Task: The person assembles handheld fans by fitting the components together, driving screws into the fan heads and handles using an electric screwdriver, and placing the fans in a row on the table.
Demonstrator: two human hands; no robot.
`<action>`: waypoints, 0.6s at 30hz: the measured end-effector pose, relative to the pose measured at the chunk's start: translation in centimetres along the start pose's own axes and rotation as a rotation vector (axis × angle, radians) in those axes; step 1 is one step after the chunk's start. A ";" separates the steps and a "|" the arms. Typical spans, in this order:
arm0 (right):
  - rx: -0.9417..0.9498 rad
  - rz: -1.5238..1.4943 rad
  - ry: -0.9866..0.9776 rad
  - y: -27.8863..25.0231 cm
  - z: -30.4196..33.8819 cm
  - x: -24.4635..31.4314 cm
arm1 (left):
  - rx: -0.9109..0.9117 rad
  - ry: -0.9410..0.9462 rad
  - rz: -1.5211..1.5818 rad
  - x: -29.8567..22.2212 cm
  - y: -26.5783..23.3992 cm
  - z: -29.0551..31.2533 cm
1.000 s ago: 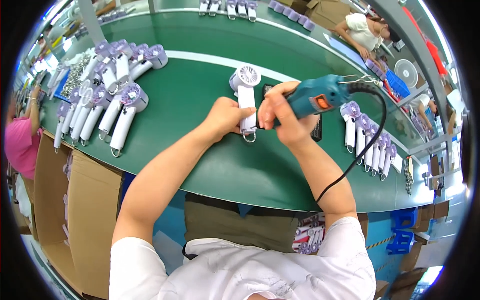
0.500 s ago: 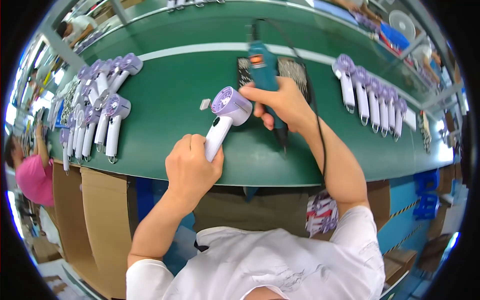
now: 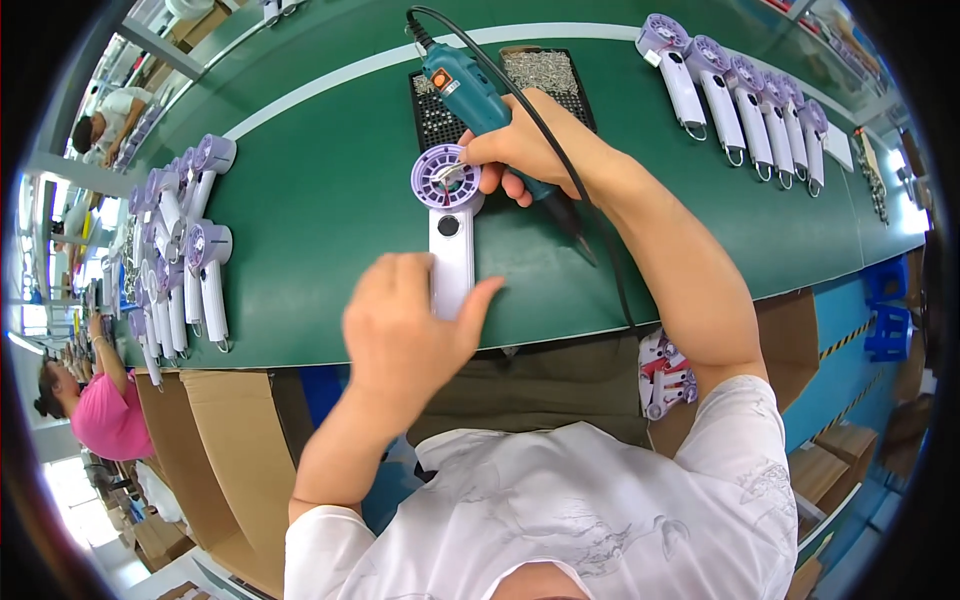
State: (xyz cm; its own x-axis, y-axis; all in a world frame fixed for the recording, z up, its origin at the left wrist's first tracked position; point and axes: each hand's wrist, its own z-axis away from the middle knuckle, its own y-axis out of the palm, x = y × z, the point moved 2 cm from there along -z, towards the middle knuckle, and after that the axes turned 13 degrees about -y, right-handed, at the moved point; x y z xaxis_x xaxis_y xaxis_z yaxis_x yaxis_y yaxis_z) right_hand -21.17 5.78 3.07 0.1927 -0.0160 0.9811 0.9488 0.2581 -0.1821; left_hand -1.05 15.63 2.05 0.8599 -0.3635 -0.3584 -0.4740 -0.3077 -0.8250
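Note:
A handheld fan with a white handle and a purple round head lies on the green table in front of me, slotted face up. My left hand is at the lower end of its handle, thumb spread away from it and fingers apart, slightly blurred. In my right hand is a teal electric screwdriver, its bit pointing down to the right and its cord looping over my forearm. The thumb and fingertips of that hand reach the fan head's edge. Something small and pale shows in the head's middle; I cannot make out what.
Black trays of small screws stand behind the screwdriver. Several similar fans are piled at the left, and a row of them lies at the right. Below the table edge are a cardboard box and other people sit farther left.
The fan has gone from tilted in my left hand to lying straight on the table, and that hand has loosened. The small pale piece beside it has left its spot. The screwdriver has tilted left.

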 end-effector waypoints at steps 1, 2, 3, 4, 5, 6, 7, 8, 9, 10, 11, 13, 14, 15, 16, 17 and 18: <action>0.000 -0.006 0.002 0.1 0.1 0.3 | 0.010 -0.025 0.097 0.8 -0.6 -0.9; 0.000 0.012 0.019 0.0 0.5 0.9 | 0.003 -0.080 0.172 1.7 -1.0 -2.6; 0.015 0.025 0.026 0.3 0.6 1.4 | 0.050 -0.097 0.259 2.7 -1.6 -4.3; 0.017 0.023 0.026 0.5 0.4 1.1 | 0.156 -0.104 0.418 4.0 -1.4 -6.0; 0.007 0.017 0.027 0.6 0.1 0.6 | 0.249 -0.087 0.509 4.8 -0.8 -7.4; 0.001 0.012 0.025 0.6 -0.2 0.3 | 0.337 -0.070 0.597 5.4 -0.1 -8.7; 0.009 0.024 0.029 0.6 -0.2 0.6 | 0.335 -0.074 0.596 6.1 0.7 -9.4; 0.010 0.027 0.030 0.5 -0.1 0.9 | 0.428 -0.032 0.596 6.4 1.9 -10.0; 0.015 0.057 0.052 0.4 -0.1 1.1 | 0.522 0.010 0.596 6.6 2.7 -10.2; 0.013 0.084 0.081 0.3 0.0 1.0 | 0.550 -0.020 0.605 6.6 3.0 -10.4; 0.009 0.059 0.047 0.2 -0.5 0.1 | 0.559 -0.019 0.610 6.6 3.0 -10.7; 0.016 0.068 0.051 0.1 -0.6 0.4 | 0.606 -0.081 0.564 6.8 2.8 -11.1; 0.030 0.078 0.044 0.3 -0.7 0.7 | 0.547 -0.010 0.609 6.8 2.9 -11.1; 0.028 0.076 0.051 0.3 -0.9 0.5 | 0.549 -0.020 0.613 7.0 3.0 -11.0; 0.031 0.082 0.055 0.1 -0.9 0.7 | 0.541 -0.002 0.597 7.0 3.1 -11.4; 0.035 0.091 0.058 0.1 -0.8 1.1 | 0.528 0.015 0.581 6.9 3.1 -11.6; 0.025 0.079 0.062 0.2 -0.6 0.8 | 0.549 -0.010 0.547 6.8 3.1 -11.5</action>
State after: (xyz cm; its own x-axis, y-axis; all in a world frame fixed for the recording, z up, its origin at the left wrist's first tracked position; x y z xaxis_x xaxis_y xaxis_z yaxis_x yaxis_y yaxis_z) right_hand -20.72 5.22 3.78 0.2825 -0.0537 0.9578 0.9237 0.2846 -0.2565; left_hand 1.13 2.09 2.15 0.5332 -0.3293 -0.7793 -0.6724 0.3940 -0.6266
